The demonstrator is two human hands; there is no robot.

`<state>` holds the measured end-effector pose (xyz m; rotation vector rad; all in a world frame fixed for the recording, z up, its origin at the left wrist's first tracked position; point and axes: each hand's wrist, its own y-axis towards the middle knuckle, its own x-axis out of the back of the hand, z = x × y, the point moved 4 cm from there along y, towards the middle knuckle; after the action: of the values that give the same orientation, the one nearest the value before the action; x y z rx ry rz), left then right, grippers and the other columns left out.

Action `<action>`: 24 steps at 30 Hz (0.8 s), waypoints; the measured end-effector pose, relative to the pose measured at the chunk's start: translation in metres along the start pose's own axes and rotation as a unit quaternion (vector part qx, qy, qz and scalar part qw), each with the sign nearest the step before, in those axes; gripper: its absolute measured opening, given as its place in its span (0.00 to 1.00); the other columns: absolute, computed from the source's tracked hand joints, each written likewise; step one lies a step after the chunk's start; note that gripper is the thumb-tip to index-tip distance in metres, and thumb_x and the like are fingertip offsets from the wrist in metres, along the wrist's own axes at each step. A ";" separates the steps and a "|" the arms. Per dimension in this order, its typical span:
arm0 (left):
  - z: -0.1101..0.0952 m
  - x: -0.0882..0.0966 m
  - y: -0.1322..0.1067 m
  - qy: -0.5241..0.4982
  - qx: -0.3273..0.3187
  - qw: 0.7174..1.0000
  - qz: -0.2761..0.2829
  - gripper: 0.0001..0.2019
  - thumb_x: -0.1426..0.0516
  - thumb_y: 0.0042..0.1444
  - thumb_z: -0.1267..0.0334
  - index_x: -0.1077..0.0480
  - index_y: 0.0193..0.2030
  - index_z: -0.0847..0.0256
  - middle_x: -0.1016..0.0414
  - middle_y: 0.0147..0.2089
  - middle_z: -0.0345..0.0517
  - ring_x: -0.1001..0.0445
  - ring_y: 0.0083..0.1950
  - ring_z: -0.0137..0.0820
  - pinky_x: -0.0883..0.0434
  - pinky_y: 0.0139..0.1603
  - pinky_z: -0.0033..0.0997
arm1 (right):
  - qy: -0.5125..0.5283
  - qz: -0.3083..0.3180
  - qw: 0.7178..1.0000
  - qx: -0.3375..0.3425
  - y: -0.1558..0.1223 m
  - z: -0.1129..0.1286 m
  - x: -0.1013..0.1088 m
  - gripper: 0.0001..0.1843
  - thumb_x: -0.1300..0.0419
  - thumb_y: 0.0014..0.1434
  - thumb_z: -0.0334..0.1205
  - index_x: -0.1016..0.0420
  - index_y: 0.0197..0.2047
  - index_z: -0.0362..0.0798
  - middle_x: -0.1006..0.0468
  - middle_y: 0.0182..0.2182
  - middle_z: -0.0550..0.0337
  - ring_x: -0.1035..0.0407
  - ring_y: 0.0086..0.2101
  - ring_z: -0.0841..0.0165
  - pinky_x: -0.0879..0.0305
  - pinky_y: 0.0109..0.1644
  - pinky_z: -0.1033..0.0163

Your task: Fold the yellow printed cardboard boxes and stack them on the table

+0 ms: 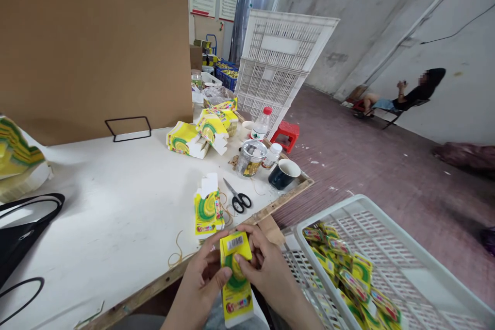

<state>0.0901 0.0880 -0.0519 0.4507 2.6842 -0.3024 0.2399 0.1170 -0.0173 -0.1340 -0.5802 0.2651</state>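
Both of my hands hold one small yellow box (pixel 235 278) with a green ring print and a barcode on its top flap. My left hand (pixel 201 283) grips its left side with the thumb across the front. My right hand (pixel 266 268) wraps the right side, fingers over the top edge. The box is upright, just off the table's near edge. A second yellow box (pixel 208 209) with an open top stands on the white table (pixel 116 206) just beyond my hands. Loose rubber bands (pixel 178 255) lie next to it.
Black scissors (pixel 237 198), a clear jar (pixel 250 157), a dark mug (pixel 284 172) and a bottle (pixel 262 124) sit near the table's right corner. More yellow boxes (pixel 201 134) lie farther back. A white crate (pixel 386 268) with several finished boxes is at my right. A person sits far right.
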 end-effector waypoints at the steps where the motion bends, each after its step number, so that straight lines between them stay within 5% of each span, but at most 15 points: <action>1: 0.000 0.000 0.000 -0.005 -0.004 1.000 -0.011 0.28 0.40 0.61 0.56 0.40 0.66 0.55 0.27 0.60 0.57 0.27 0.58 0.43 0.28 0.52 0.35 | -0.001 0.005 1.000 -0.007 0.000 0.000 -0.001 0.25 0.44 0.57 0.39 0.35 0.58 0.47 0.36 0.26 0.66 0.42 0.25 0.76 0.48 0.29 0.71; 6: -0.002 -0.001 0.001 0.013 0.001 1.000 -0.018 0.28 0.40 0.61 0.57 0.40 0.66 0.56 0.28 0.61 0.56 0.28 0.60 0.40 0.31 0.59 0.36 | -0.006 -0.013 1.000 -0.022 0.000 -0.002 0.000 0.22 0.43 0.57 0.37 0.34 0.56 0.47 0.34 0.26 0.65 0.39 0.26 0.74 0.46 0.31 0.70; 10: -0.002 0.001 0.003 -0.034 0.010 0.997 -0.064 0.27 0.36 0.57 0.58 0.36 0.61 0.60 0.23 0.54 0.58 0.22 0.51 0.42 0.27 0.50 0.37 | 0.131 -0.005 0.991 0.034 0.000 -0.006 0.003 0.21 0.43 0.62 0.50 0.32 0.54 0.46 0.26 0.41 0.54 0.30 0.39 0.69 0.34 0.42 0.67; 14: -0.001 -0.020 0.008 -0.012 -0.004 1.000 0.006 0.25 0.38 0.59 0.58 0.36 0.62 0.60 0.25 0.57 0.58 0.23 0.52 0.43 0.27 0.50 0.37 | 0.245 -0.045 0.968 0.022 -0.004 -0.010 0.008 0.20 0.40 0.60 0.55 0.30 0.45 0.47 0.24 0.40 0.50 0.26 0.41 0.63 0.29 0.45 0.62; 17: -0.007 -0.028 0.013 0.101 -0.053 0.993 0.022 0.24 0.44 0.64 0.59 0.38 0.66 0.58 0.34 0.66 0.58 0.30 0.63 0.45 0.31 0.61 0.43 | 0.183 -0.126 0.974 0.049 -0.012 -0.011 0.034 0.16 0.38 0.57 0.54 0.28 0.39 0.51 0.23 0.35 0.53 0.26 0.37 0.63 0.29 0.39 0.64; 19: -0.014 -0.017 0.017 0.254 -0.103 0.961 -0.020 0.27 0.47 0.65 0.61 0.43 0.70 0.57 0.44 0.72 0.55 0.43 0.72 0.44 0.40 0.69 0.49 | 0.039 -0.231 0.970 0.070 -0.023 -0.019 0.069 0.15 0.40 0.58 0.54 0.26 0.36 0.51 0.24 0.34 0.54 0.28 0.36 0.63 0.31 0.40 0.62; 21: -0.019 0.007 0.022 0.409 -0.148 0.895 -0.102 0.32 0.47 0.64 0.63 0.50 0.74 0.61 0.50 0.74 0.55 0.52 0.75 0.43 0.48 0.72 0.56 | -0.152 -0.370 0.915 0.050 -0.039 -0.032 0.109 0.18 0.44 0.59 0.55 0.23 0.38 0.51 0.24 0.35 0.53 0.30 0.37 0.60 0.35 0.45 0.54; 23: -0.017 0.034 0.028 0.520 -0.161 0.825 -0.155 0.29 0.47 0.62 0.66 0.43 0.71 0.66 0.46 0.72 0.57 0.53 0.75 0.48 0.52 0.72 0.64 | -0.289 -0.417 0.862 0.010 -0.048 -0.047 0.134 0.22 0.44 0.56 0.60 0.21 0.42 0.53 0.24 0.44 0.50 0.33 0.48 0.49 0.42 0.54 0.43; 24: -0.013 0.046 0.032 0.555 -0.153 0.803 -0.155 0.25 0.48 0.62 0.69 0.36 0.66 0.66 0.39 0.69 0.56 0.45 0.72 0.48 0.49 0.71 0.64 | -0.306 -0.409 0.859 -0.008 -0.049 -0.054 0.139 0.23 0.44 0.55 0.60 0.21 0.42 0.54 0.25 0.45 0.50 0.33 0.48 0.47 0.43 0.53 0.41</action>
<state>0.0566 0.1332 -0.0637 0.0418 3.8563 0.4944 0.3919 0.1072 0.0204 0.2003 -1.2169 -0.5572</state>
